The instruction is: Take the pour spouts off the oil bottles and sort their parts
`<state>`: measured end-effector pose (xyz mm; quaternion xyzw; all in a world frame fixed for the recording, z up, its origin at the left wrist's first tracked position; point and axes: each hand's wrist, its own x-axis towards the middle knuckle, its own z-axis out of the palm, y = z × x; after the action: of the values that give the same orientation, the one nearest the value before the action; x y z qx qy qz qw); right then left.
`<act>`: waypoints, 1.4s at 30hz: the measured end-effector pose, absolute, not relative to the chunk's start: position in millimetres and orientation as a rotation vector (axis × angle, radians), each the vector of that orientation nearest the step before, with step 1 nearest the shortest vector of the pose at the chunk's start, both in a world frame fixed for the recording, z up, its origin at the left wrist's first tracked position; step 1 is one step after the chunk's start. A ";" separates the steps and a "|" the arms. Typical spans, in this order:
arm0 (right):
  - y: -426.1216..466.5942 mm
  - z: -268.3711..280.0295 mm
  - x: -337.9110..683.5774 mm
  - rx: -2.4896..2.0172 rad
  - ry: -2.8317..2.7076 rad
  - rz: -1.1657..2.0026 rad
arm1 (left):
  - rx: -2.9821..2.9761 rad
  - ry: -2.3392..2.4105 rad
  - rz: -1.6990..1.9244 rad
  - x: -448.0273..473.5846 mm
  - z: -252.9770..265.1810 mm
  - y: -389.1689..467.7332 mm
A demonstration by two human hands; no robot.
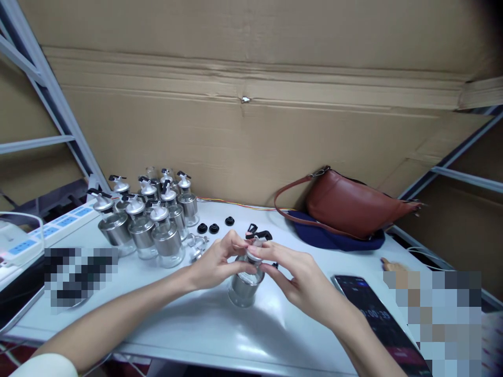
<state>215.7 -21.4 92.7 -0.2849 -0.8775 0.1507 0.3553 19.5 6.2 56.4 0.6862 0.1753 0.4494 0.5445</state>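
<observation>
A glass bottle [245, 288] with a metal band stands upright on the table in front of me. On its neck sits a silver pourer cap [256, 251] with a black lever. My left hand [222, 262] grips the cap and neck from the left, thumb in front. From the right, my right hand [293, 269] closes its fingers on the same cap. Just left of my left hand lie loose silver cap parts [196, 246]. Small black stoppers [208, 228] rest behind the hands, and another dark piece shows partly behind my right fingers.
Several capped bottles [167, 241] cluster at the back left, beside a white power strip [51, 230]. A brown bag [349, 204] lies on dark blue cloth [334, 233] at the back right. A phone [377, 319] showing a timer lies right. Cardboard [243, 146] walls the back.
</observation>
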 end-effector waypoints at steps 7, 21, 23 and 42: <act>-23.0 98.1 214.1 -0.611 -2.280 0.250 | 1.689 0.396 1.136 21.0 45.7 7.2; -39.5 49.0 205.6 -0.949 -2.226 0.191 | 2.289 0.525 0.806 -2.1 -2.6 3.2; -40.6 45.1 205.3 -0.953 -2.213 0.222 | 2.231 0.606 0.666 -2.1 -6.9 1.8; 132.0 108.8 90.7 -0.919 -1.692 0.474 | 2.444 0.771 0.482 0.1 0.6 -1.9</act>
<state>90.7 132.0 108.8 -0.3878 -0.7141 0.2001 0.5474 0.1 -1.9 0.6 0.9040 0.2853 0.1782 0.2637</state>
